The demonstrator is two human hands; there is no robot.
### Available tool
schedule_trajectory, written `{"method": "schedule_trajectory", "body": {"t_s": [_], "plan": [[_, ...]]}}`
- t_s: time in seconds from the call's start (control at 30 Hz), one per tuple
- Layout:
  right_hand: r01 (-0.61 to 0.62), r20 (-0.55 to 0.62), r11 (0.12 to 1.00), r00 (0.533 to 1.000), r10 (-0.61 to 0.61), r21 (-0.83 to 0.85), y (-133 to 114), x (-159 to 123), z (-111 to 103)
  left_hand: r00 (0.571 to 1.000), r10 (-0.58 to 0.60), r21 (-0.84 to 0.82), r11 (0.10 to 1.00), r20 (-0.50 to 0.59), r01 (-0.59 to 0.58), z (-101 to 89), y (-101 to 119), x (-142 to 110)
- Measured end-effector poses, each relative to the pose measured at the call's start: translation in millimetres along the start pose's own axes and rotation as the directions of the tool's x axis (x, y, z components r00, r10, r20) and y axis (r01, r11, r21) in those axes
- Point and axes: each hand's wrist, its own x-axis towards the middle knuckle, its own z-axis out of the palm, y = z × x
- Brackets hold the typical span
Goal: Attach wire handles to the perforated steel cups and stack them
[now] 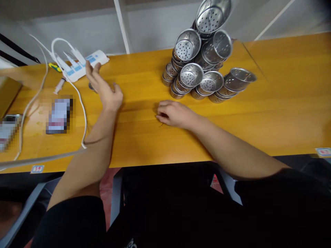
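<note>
My left hand (107,93) is raised over the table's left half with its fingers spread, holding nothing. Just beyond it is a white power strip (99,58) with plugs in it, and a small round dark object (92,87) lies partly hidden behind the fingers. My right hand (176,113) rests on the wooden tabletop, fingers curled in a pinch. A thin dark strand shows below its fingertips; whether they grip it I cannot tell. Close beyond that hand stand stacks of perforated metal cups (191,75), some leaning, with their open mouths facing me.
On the left lie a phone (60,115), another phone (9,131), a small syringe-like item (60,85) and a yellow-green object (55,67). A white cable (82,106) loops beside my left forearm. A grey partition (150,31) borders the table's back edge.
</note>
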Motion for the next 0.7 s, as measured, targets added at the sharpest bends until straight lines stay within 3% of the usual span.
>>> {"method": "schedule_trajectory", "body": {"t_s": [0.1, 0.2, 0.43, 0.6, 0.7], "plan": [[-0.062, 0.028, 0.998, 0.998, 0.062, 0.016, 2, -5, -5, 0.997, 0.044, -0.026, 0.999, -0.058, -0.046, 25.0, 45, -11], [-0.133, 0.037, 0.991, 0.99, 0.133, 0.003, 4, -7, -8, 0.996, 0.055, -0.103, 0.993, -0.066, -0.062, 40.6, 70, -21], [-0.154, 0.03, 0.988, 0.988, 0.155, -0.028, 10, -11, -13, 1.0, 0.01, -0.14, 0.99, -0.014, -0.012, 43.3, 72, -26], [-0.089, 0.0, 0.994, 0.996, 0.089, -0.061, 18, -14, -17, 0.988, 0.154, -0.187, 0.971, 0.004, -0.151, 48.8, 76, -37], [-0.086, -0.001, 0.994, 0.996, 0.086, -0.071, 21, -16, -20, 0.992, 0.128, -0.211, 0.97, 0.017, -0.122, 50.9, 75, -40]]}}
